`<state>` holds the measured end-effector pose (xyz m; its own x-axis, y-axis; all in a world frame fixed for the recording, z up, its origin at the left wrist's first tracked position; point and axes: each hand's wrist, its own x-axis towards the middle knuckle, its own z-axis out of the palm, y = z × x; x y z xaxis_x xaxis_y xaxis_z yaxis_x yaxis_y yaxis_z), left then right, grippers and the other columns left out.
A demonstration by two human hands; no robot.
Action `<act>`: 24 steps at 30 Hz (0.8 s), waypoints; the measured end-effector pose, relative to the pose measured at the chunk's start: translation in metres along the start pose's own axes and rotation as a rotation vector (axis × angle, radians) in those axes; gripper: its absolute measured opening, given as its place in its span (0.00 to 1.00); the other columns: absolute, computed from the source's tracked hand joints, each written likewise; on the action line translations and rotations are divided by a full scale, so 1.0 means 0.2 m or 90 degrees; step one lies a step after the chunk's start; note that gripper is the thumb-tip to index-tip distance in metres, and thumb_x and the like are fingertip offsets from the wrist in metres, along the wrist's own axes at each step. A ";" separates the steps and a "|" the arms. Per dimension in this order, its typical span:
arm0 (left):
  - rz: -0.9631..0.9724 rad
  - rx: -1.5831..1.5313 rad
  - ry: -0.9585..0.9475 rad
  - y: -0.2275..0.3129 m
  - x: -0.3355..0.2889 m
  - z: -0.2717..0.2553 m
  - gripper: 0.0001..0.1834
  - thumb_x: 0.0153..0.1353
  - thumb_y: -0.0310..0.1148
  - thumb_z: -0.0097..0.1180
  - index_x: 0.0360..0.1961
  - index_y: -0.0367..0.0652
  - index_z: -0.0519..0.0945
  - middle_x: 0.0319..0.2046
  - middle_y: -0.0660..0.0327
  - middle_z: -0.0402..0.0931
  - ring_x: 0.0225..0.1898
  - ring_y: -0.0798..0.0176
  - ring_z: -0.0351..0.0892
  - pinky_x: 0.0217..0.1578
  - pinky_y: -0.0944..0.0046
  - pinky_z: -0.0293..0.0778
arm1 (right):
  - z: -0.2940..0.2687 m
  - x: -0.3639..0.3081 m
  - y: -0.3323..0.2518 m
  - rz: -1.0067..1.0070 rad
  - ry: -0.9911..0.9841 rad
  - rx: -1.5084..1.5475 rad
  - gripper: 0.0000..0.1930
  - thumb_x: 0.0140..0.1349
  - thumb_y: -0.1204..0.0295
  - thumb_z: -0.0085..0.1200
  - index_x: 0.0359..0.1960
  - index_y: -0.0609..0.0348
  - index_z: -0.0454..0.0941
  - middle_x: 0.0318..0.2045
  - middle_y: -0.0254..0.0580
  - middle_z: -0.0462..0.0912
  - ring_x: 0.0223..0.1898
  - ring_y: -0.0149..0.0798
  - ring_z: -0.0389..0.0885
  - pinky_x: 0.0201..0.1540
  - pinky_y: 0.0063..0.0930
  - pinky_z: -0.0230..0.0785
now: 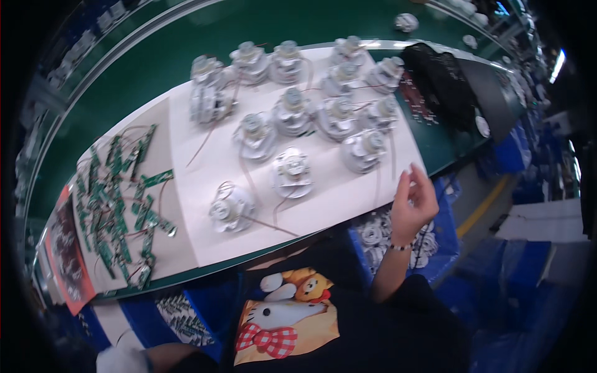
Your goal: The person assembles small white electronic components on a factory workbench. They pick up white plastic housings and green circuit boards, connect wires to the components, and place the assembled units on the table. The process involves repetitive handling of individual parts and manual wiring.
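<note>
My right hand (413, 208), with a beaded bracelet at its wrist, hovers by the right edge of the white board (339, 199). Its fingers are loosely bent, the thumb a little apart, and nothing shows between them. Nearest to it is a silvery-white round lamp-like housing (364, 151) with a wire. Several similar housings stand on the board, among them one in front (231, 208) and one in the middle (293, 172). At the lower left edge, something white and blurred (122, 359) covers or fills my left hand; its fingers cannot be made out.
Green circuit strips with wires (118, 205) lie heaped at the left, beside an orange-edged sheet (69, 255). A black mesh bag (441, 84) rests at the far right. Below the table edge are a blue bin of white rings (423, 248) and another bin of small parts (183, 317).
</note>
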<state>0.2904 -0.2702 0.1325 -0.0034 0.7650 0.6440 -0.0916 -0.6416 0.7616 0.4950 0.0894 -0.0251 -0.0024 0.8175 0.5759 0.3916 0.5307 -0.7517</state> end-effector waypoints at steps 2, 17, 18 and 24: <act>-0.161 0.105 0.147 -0.18 -0.25 -0.06 0.11 0.55 0.36 0.50 0.29 0.38 0.75 0.23 0.53 0.76 0.25 0.58 0.77 0.25 0.66 0.72 | 0.00 0.18 0.13 -0.062 -0.008 -0.073 0.07 0.50 0.81 0.56 0.32 0.64 0.79 0.26 0.41 0.77 0.19 0.30 0.74 0.17 0.18 0.63; -0.567 0.072 0.284 -0.64 0.03 0.14 0.14 0.59 0.23 0.46 0.45 0.29 0.72 0.36 0.50 0.78 0.35 0.63 0.79 0.39 0.67 0.75 | 0.36 0.87 0.66 -0.016 -0.227 -0.356 0.07 0.46 0.65 0.60 0.25 0.54 0.82 0.24 0.47 0.80 0.31 0.49 0.80 0.37 0.37 0.72; -0.577 0.086 0.308 -0.64 0.01 0.14 0.14 0.59 0.23 0.46 0.45 0.28 0.72 0.36 0.51 0.78 0.35 0.64 0.79 0.39 0.67 0.75 | 0.33 0.87 0.61 -0.015 -0.210 -0.338 0.08 0.46 0.65 0.60 0.24 0.53 0.82 0.24 0.47 0.80 0.30 0.48 0.80 0.36 0.37 0.72; -0.434 0.406 0.242 -0.63 0.21 0.05 0.10 0.57 0.24 0.50 0.40 0.33 0.75 0.34 0.54 0.78 0.28 0.70 0.77 0.29 0.69 0.74 | -0.03 0.75 0.41 -0.084 -0.039 -0.221 0.11 0.52 0.66 0.56 0.25 0.63 0.80 0.22 0.44 0.80 0.22 0.39 0.78 0.28 0.28 0.69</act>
<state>0.3114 -0.1572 0.0636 -0.4766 0.8758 0.0761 0.3568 0.1136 0.9273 0.5323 0.2550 0.0012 -0.1244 0.7641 0.6330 0.6728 0.5338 -0.5122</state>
